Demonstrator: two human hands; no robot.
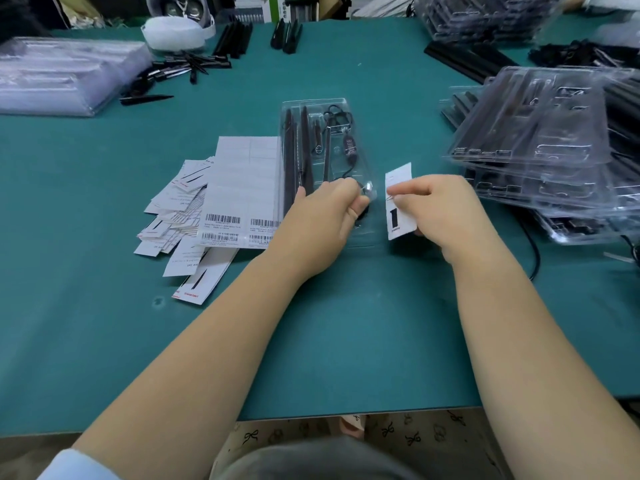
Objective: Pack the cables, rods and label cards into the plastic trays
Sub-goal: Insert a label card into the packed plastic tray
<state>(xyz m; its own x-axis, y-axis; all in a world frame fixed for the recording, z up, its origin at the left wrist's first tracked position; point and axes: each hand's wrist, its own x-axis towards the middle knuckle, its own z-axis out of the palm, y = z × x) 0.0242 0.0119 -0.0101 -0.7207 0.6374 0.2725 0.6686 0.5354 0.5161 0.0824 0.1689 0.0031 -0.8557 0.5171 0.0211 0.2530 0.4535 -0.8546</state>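
A clear plastic tray lies in the middle of the green table, holding black rods along its left side and a black cable with an inline controller on its right. My left hand rests on the tray's near end, its fingers curled over the cable's end there. Just right of the tray, my right hand pinches a white label card printed with a black shape. The card stands beside the tray, outside it.
A barcode sticker sheet and several loose label cards lie left of the tray. Stacked empty trays fill the right side. Bagged items sit far left, with loose black rods behind.
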